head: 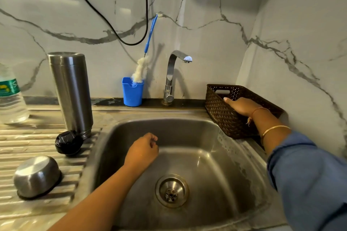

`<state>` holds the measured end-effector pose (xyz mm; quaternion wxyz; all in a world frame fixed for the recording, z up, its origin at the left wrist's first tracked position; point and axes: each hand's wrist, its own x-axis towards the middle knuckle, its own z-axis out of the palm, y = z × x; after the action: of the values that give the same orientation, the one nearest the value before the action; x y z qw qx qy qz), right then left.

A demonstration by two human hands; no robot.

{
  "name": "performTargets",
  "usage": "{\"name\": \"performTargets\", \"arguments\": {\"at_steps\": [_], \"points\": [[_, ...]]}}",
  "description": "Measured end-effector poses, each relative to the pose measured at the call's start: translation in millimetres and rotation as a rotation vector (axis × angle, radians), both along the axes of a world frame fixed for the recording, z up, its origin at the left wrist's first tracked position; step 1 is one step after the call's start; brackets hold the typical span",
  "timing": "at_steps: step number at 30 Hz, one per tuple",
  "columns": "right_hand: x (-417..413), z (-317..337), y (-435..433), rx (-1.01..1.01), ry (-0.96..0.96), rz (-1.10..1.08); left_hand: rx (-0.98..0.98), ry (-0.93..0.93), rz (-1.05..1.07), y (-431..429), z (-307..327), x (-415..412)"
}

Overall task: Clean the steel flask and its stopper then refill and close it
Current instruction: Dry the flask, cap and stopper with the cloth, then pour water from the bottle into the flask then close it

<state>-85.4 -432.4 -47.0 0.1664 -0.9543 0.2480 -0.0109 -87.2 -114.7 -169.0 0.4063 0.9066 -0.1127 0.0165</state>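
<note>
Two bare hands are at a steel sink [206, 155]. The left hand [141, 151] hangs over the basin, fingers loosely curled and holding nothing, while the right hand [242, 107] reaches into a brown basket [221, 116] on the right counter. One finger lies straight along the rim and the rest dip inside out of sight, so whether they pinch anything cannot be told. The steel flask [72, 90] stands upright on the drainboard [37, 137] at left, well apart from both hands. Its black stopper [68, 142] lies just beside its base, and an upturned steel cup [36, 175] sits nearer. The step in hand looks like fetching a cleaning item from the basket. Done well, the right hand lifts it straight out without dragging the basket toward the basin, and the free left hand brings the flask under the tap [173, 73]. For the flask's inside, the bottle brush [139, 70] in the blue holder [132, 93] by the far wall looks the likelier tool — a narrow body calls for it.
</note>
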Motion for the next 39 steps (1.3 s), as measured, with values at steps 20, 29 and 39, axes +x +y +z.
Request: {"name": "performTargets", "arguments": {"at_steps": [20, 29, 39], "points": [[-28, -15, 106, -0.174, -0.406, 0.358, 0.224, 0.015, -0.158, 4, 6, -13], [-45, -21, 174, -0.016, -0.572, 0.468, 0.463, -0.201, -0.333, 18, 26, -31], [-36, -70, 214, 0.0, 0.033, 0.597, 0.36, -0.251, -0.177, 74, 44, -41]]}}
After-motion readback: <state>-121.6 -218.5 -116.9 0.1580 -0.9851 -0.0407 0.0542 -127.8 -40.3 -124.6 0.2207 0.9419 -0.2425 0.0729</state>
